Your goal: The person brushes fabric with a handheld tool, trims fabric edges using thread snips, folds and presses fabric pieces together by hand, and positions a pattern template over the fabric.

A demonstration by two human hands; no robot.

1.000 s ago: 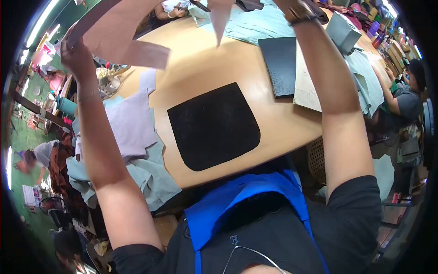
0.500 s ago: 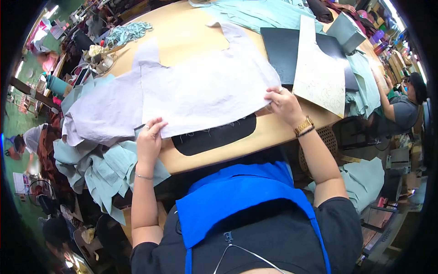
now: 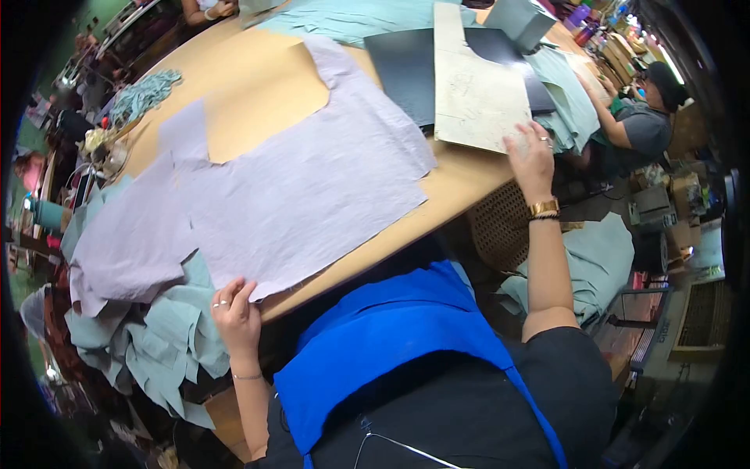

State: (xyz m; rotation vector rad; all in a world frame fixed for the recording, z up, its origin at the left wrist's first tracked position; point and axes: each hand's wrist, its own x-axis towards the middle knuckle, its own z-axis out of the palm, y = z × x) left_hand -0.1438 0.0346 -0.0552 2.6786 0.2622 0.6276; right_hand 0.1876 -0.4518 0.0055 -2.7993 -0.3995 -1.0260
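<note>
A pale lilac fabric piece (image 3: pixel 305 180) lies spread over the wooden table, and the black shape seen earlier is out of sight. My left hand (image 3: pixel 237 313) grips its lower corner at the table's front edge. Away from the fabric, my right hand (image 3: pixel 531 159) has its fingers apart near the lower edge of a cream pattern board (image 3: pixel 478 98). Beneath that board is a dark panel (image 3: pixel 402 66). A second lilac piece (image 3: pixel 129 234) is at the left, beside the spread one.
Green fabric (image 3: pixel 172 344) hangs off the table's left side. More green cloth (image 3: pixel 359 19) lies at the back. A grey block (image 3: pixel 519 23) stands behind the boards. A woven chair (image 3: pixel 500 227) is below the right edge, and a co-worker (image 3: pixel 648 117) sits at the right.
The lilac fabric came down flat over the black shape. My right hand let go of it and moved right to the cream board, while my left hand kept its corner.
</note>
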